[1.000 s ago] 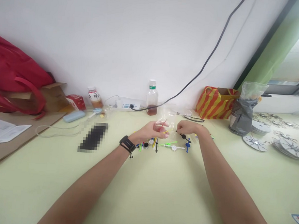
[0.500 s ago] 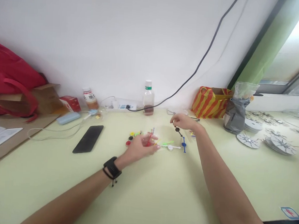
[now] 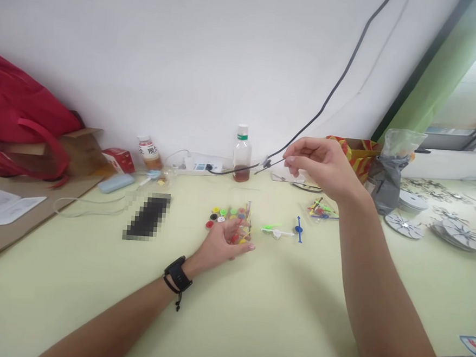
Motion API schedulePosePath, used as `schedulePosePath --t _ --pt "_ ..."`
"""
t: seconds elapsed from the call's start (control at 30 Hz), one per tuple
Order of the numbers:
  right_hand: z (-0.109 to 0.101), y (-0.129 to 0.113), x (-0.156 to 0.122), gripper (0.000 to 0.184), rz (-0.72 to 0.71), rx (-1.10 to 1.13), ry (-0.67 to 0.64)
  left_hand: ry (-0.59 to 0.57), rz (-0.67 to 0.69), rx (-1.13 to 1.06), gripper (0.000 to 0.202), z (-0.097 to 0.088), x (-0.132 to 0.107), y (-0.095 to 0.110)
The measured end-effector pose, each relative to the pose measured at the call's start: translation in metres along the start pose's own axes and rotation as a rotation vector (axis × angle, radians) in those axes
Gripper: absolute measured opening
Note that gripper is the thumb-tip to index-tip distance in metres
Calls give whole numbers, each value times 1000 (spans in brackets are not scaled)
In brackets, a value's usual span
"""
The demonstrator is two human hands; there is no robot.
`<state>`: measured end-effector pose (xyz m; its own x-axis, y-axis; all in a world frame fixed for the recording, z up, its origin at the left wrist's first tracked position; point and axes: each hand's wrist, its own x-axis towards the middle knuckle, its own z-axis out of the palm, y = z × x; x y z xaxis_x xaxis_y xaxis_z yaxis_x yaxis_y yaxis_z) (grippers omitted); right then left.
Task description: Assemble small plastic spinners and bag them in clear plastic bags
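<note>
While left hand (image 3: 223,244) rests, right hand (image 3: 320,165) pinches, apparently, a pointer (image 3: 268,163).

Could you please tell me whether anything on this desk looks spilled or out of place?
Nothing is spilled or broken. Small coloured parts lie loose by the left hand; the right hand pinches a thin dark stick.

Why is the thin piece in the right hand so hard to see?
Head view: the thin piece pinched by the right hand is blurred and overlaps the black cable behind it; the window at right is blown out; a mosaic patch hides something on the desk; the wide angle bends the edges.
</note>
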<state>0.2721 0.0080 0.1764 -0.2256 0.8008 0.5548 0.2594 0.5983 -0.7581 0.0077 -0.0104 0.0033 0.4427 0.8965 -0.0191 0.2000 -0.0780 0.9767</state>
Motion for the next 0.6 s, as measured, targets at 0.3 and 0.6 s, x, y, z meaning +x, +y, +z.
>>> schedulePosePath --t 0.3,0.6 --pt "30 -10 -2 14 26 -287 -384 39 111 73 57 3 0 -1" --pt "52 -2 -4 21 35 -506 -570 147 218 306 43 3 -3 -5"
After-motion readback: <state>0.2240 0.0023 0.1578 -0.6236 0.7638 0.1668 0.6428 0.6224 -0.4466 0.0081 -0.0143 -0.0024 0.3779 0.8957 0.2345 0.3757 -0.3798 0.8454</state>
